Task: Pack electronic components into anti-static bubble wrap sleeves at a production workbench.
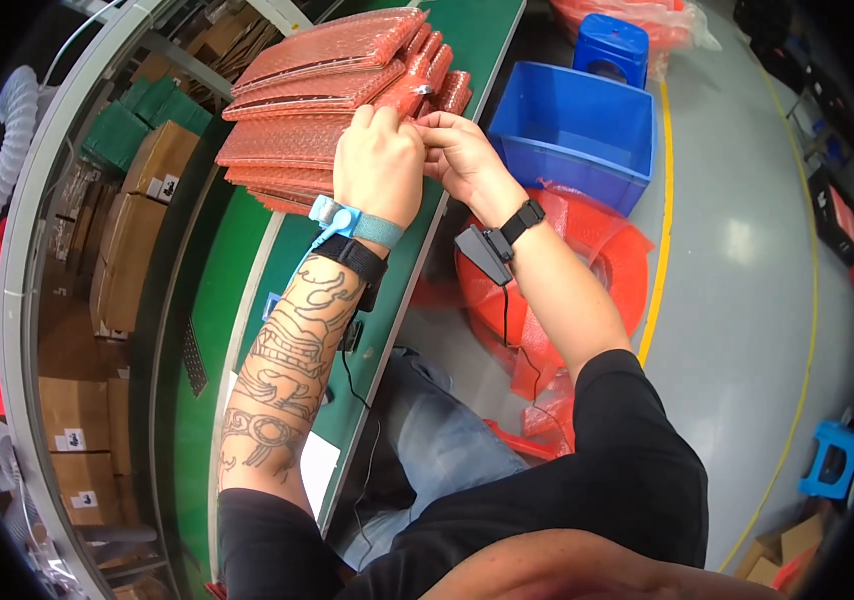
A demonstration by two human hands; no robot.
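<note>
Pinching one red bubble-wrap pouch (425,88) between left hand (379,152) and right hand (459,150), fingertips closed on its edge, over green bench (247,290); stacked red bubble-wrap pouches (322,95) just beyond, blue plastic bin (572,130) farther right.

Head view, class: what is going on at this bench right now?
A person seated at a green workbench works with both bare hands on a stack of red bubble-wrap pouches. The left hand and right hand meet at the stack's right edge, pinching one pouch between the fingers. A blue bin stands on the floor to the right, with a roll of red bubble wrap below it.
</note>
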